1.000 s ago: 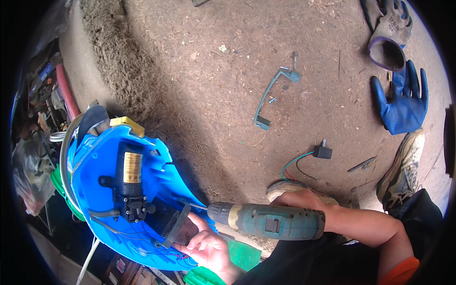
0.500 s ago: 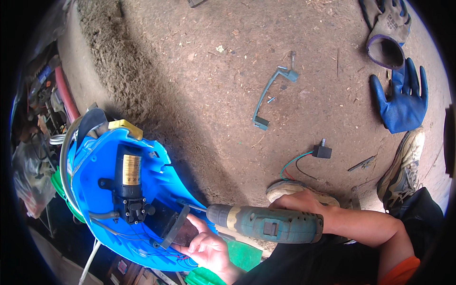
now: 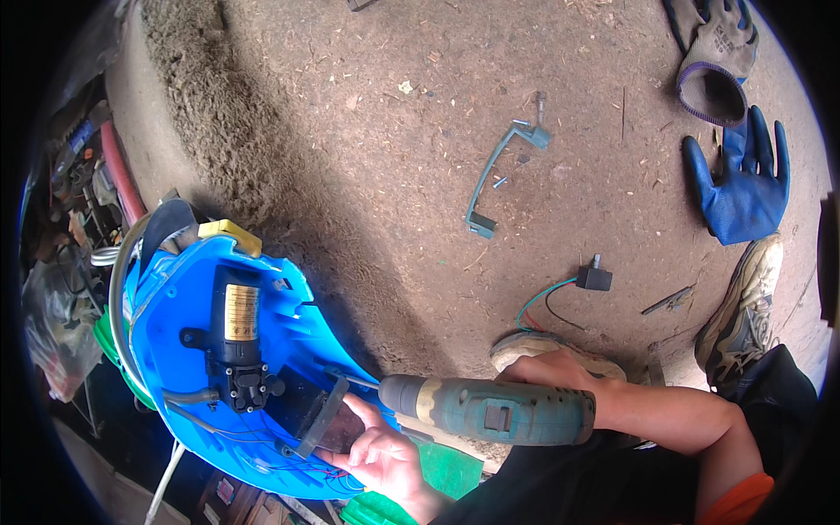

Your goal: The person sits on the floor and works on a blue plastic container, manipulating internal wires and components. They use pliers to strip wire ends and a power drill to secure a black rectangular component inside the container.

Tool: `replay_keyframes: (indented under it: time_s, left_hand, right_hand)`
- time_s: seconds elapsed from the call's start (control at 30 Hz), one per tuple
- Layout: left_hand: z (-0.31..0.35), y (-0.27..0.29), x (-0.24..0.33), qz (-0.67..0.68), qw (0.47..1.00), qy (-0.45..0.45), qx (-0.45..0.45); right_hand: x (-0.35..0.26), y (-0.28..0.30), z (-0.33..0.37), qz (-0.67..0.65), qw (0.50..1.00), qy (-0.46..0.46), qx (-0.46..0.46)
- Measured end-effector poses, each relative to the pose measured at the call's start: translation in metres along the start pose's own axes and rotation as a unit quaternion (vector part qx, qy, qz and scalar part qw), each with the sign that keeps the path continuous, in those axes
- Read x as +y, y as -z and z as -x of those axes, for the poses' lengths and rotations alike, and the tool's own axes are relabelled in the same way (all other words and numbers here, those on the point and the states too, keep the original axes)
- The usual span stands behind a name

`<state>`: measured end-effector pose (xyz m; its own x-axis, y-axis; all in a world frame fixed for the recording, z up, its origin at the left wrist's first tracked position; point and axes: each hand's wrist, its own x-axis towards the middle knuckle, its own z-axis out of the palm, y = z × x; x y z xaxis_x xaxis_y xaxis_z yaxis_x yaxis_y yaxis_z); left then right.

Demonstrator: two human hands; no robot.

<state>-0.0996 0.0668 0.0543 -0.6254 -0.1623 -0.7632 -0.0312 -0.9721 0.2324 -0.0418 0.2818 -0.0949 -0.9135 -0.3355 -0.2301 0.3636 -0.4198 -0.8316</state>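
Observation:
A blue plastic housing [image 3: 188, 328] lies at the lower left with a black motor pump [image 3: 236, 332] inside it. Beside the pump sits a dark rectangular block with a black bracket bar [image 3: 323, 418] across its end. My left hand [image 3: 382, 455] supports that block, its fingers curled against the bar and the block's side. In my right hand [image 3: 560, 372] is a green cordless drill [image 3: 490, 409], held by its grip, mostly hidden under the body. The drill's bit [image 3: 360, 381] points left and meets the housing at the bar's upper end. Thin wires [image 3: 324, 472] run below the block.
On the dirt floor lie a curved green handle piece [image 3: 481, 184], a small screw [image 3: 500, 182], and a black switch [image 3: 594, 278] with wires. Gloves [image 3: 744, 197] rest at the far right near my shoe [image 3: 748, 293]. Cluttered tools and a plastic bag [image 3: 61, 324] stand left.

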Motion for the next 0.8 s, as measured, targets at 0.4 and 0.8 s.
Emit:
replay_keyframes:
  time_s: [0.4,0.8]
  left_hand:
    - [0.007,-0.007,0.008,-0.092,0.996,-0.011,0.006]
    - [0.006,-0.006,0.010,-0.086,0.995,-0.001,0.044]
  right_hand:
    - [0.000,-0.019,0.012,-0.029,0.995,0.092,0.013]
    - [-0.027,-0.015,0.025,0.067,0.996,0.051,-0.023]
